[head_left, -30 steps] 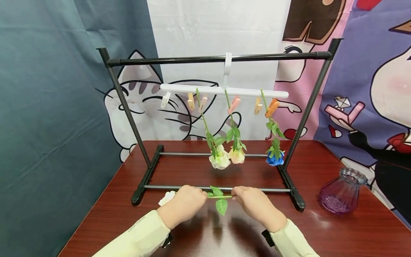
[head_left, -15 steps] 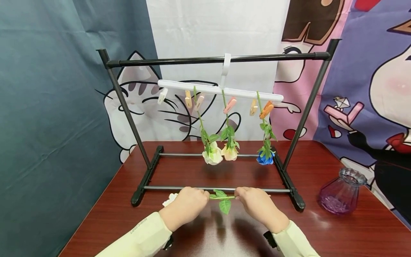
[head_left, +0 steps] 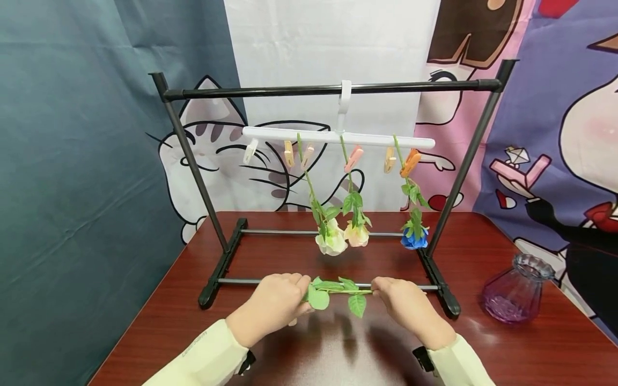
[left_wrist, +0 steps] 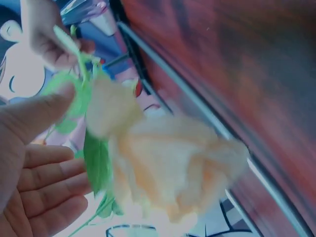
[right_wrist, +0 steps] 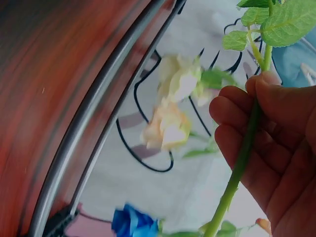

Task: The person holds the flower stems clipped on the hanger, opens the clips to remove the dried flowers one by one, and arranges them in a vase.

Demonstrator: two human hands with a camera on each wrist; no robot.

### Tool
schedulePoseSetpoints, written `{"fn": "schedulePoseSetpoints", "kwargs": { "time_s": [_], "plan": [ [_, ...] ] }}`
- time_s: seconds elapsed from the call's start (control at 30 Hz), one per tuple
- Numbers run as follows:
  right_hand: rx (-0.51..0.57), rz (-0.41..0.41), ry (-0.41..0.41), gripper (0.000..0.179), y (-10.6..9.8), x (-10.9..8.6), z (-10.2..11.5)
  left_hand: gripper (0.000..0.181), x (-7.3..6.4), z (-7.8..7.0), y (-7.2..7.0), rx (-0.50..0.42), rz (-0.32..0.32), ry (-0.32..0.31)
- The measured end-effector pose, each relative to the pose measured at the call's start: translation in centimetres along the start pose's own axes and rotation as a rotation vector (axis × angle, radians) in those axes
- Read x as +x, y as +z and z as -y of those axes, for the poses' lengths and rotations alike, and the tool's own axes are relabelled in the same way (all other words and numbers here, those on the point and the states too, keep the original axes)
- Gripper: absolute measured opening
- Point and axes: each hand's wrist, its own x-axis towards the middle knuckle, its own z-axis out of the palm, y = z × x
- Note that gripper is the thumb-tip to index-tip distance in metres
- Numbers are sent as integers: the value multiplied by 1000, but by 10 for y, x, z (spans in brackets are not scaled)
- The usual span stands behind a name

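Observation:
My right hand (head_left: 410,308) pinches the green stem of a pale peach rose between thumb and index finger; the stem (right_wrist: 242,158) crosses the palm in the right wrist view. Leaves (head_left: 357,304) stick out between my two hands. In the left wrist view the rose bloom (left_wrist: 168,168), somewhat blurred, lies beside my left hand (left_wrist: 44,163), whose fingers are extended and thumb stands apart, close to the leaves. From the head camera, the left hand (head_left: 272,305) hides most of the bloom.
Behind the hands stands a black rack (head_left: 285,92). From it hangs a white hanger (head_left: 289,135) with several clothespins, where a white rose (head_left: 331,240), a peach rose (head_left: 356,235) and a blue rose (head_left: 414,238) hang upside down. A purple glass vase (head_left: 514,292) stands at right.
My right hand has moved right with the stem, drawing the bloom in behind the left hand. The left hand has loosened from the stem. The hanger has swung slightly.

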Motion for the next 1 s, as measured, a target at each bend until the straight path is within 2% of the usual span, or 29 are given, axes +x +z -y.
{"fn": "schedulePoseSetpoints", "kwargs": {
  "time_s": [0.13, 0.23, 0.37, 0.47, 0.63, 0.8, 1.0],
  "plan": [
    [-11, -17, 34, 21, -9, -3, -10, 49, -2, 13, -6, -73, -70, -80],
    [-25, -53, 46, 21, -16, -5, -16, 42, -3, 24, -9, -166, -92, -187],
    [-36, -133, 54, 20, -27, -9, -26, 30, -5, 34, -6, -316, -59, -343],
    [-37, -169, 82, 19, -36, -10, -33, 29, -8, 38, 1, -432, -19, -444],
    [-36, -224, 132, 17, -54, -11, -44, 25, -12, 44, 13, -569, 5, -579],
    [-40, -327, 161, 19, -72, -13, -56, 21, -16, 48, 22, -638, 12, -660],
    [-65, -457, 212, 20, -93, -16, -72, 22, -19, 50, 32, -647, 31, -712]
  ]
}}
